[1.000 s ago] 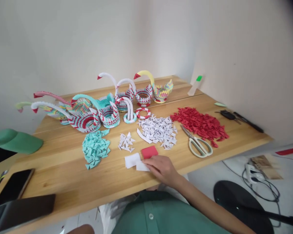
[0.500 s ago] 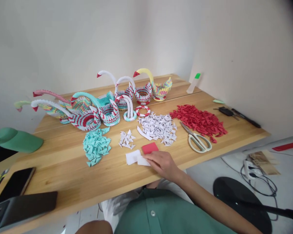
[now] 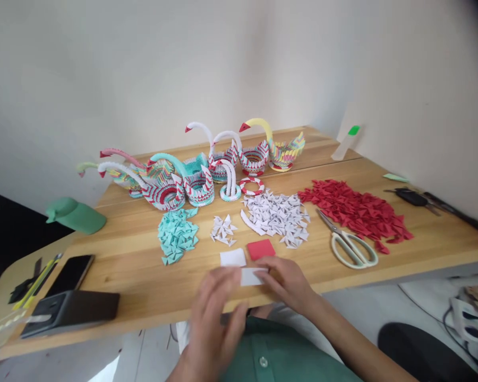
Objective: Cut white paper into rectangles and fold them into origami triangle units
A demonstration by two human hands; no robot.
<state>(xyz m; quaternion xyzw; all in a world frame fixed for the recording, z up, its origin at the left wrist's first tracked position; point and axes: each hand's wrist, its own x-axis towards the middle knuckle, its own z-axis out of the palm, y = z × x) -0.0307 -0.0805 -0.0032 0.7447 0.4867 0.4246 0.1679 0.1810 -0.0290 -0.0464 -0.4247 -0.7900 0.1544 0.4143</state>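
The blurred left hand is nearest, thumb and fingers apart. Just right of its fingertips, the right hand pinches a white slip. Beyond the left hand lies white paper; beyond the right, red paper.

Near centre, a white rectangular paper slip and a red rectangular paper piece were plain. Turquoise folded-paper triangles showed at left, white folded-paper triangles centrally, red folded-paper triangles at right. Farther, a round paper ring alternated red and white; the far-right paper swan had a curved yellow neck.
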